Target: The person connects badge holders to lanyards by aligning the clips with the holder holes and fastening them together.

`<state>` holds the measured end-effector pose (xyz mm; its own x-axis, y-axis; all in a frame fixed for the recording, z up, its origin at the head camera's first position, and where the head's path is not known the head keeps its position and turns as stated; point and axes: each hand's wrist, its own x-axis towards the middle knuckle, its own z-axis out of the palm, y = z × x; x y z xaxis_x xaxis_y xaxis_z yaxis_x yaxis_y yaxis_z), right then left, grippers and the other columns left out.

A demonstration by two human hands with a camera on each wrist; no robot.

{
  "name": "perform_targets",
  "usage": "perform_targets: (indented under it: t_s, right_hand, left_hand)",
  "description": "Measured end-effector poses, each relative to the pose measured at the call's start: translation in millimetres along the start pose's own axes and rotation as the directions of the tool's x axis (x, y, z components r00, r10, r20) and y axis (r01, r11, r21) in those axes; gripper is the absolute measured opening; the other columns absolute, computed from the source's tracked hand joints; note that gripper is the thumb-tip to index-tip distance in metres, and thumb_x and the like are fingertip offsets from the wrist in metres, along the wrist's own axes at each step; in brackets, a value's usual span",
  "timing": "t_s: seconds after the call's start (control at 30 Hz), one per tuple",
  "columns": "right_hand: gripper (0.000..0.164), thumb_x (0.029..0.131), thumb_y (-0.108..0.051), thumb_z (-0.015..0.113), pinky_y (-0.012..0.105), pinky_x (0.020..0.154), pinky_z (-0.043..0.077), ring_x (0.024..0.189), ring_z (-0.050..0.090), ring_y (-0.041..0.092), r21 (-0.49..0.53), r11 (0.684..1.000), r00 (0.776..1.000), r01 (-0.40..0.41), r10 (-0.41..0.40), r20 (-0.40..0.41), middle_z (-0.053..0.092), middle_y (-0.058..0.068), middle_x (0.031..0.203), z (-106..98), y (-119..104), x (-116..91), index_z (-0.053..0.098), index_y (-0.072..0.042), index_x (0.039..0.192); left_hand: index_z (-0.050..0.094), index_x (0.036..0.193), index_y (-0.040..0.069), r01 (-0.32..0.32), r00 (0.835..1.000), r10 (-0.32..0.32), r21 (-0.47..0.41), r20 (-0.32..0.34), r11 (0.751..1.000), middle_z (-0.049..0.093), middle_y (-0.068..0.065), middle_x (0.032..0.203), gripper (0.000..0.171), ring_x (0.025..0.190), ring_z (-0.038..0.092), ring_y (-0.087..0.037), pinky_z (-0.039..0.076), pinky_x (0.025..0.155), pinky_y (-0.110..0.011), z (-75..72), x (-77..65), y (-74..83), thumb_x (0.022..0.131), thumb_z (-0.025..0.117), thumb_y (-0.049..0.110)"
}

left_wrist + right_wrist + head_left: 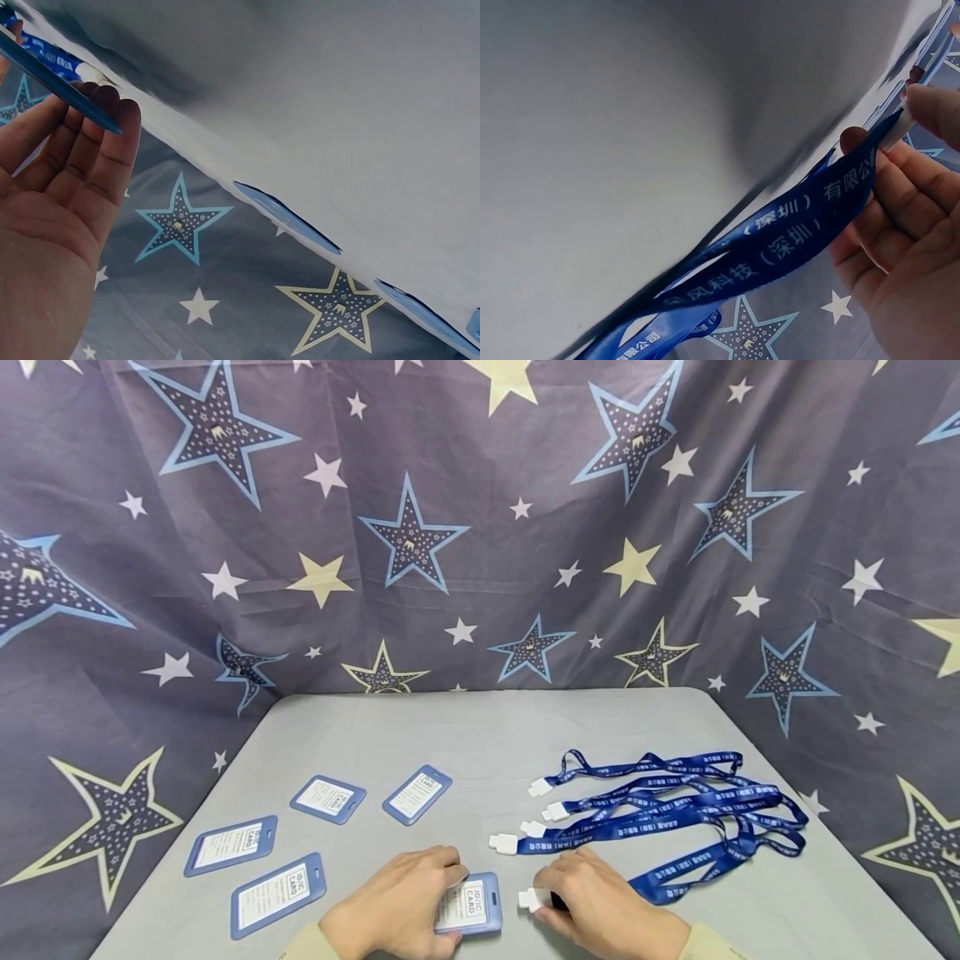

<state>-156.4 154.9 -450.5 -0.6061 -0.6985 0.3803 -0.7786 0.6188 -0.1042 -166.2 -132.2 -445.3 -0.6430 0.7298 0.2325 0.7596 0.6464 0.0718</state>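
My left hand (408,897) grips a blue-framed ID card holder (474,903) between thumb and fingers, its slotted end facing right. In the left wrist view that holder (71,94) shows edge-on across the fingers. Just to the right, my right hand (609,900) pinches a blue lanyard (678,875) close to its white plastic clip (529,900). The clip points at the slotted end, with a small gap between them. White lettering runs along the strap (780,240) in the right wrist view, where it trails from the fingers.
Several more card holders (279,893) lie face up on the left of the grey table (480,727). Several blue lanyards (660,818) lie partly overlapping at right, their white clips (504,843) toward the middle. A star-patterned cloth (480,527) hangs around the table.
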Motion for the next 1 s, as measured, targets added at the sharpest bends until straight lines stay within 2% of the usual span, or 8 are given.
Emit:
perform_targets:
  t_s: [0.2, 0.37, 1.0]
  right_hand:
    - [0.007, 0.085, -0.033, 0.068, 0.030, 0.079, 0.046, 0.084, 0.053, 0.002, 0.048, 0.998, 0.998, -0.027, 0.024, 0.061, 0.060, -0.018, 0.087, -0.5, -2.2, 1.9, 0.065, -0.026, 0.087]
    - [0.007, 0.086, -0.033, 0.068, 0.032, 0.082, 0.047, 0.085, 0.053, 0.001, 0.070, 0.997, 0.996, -0.039, 0.034, 0.080, 0.060, -0.019, 0.088, -0.2, -3.7, 3.9, 0.065, -0.027, 0.088]
    - [0.008, 0.085, -0.033, 0.069, 0.033, 0.081, 0.048, 0.085, 0.053, 0.001, 0.072, 0.997, 0.998, -0.025, 0.021, 0.054, 0.060, -0.019, 0.089, 1.3, -5.5, 4.6, 0.066, -0.026, 0.089]
  left_hand:
    - [0.065, 0.095, 0.017, -0.012, 1.000, 0.012, 0.004, 0.000, 1.000, 0.050, 0.013, 0.089, 0.050, 0.072, 0.042, -0.001, 0.043, 0.061, -0.021, -1.0, 0.0, 0.5, 0.058, 0.074, 0.049]
    - [0.065, 0.097, 0.017, -0.011, 1.000, 0.011, 0.009, 0.007, 1.000, 0.049, 0.013, 0.090, 0.051, 0.074, 0.043, -0.002, 0.045, 0.063, -0.022, -0.5, 0.1, 1.1, 0.059, 0.074, 0.049]
    - [0.066, 0.100, 0.017, -0.027, 0.999, 0.027, 0.008, 0.030, 1.000, 0.050, 0.013, 0.092, 0.053, 0.078, 0.045, -0.002, 0.048, 0.067, -0.025, 1.6, 3.6, 3.6, 0.059, 0.074, 0.050]
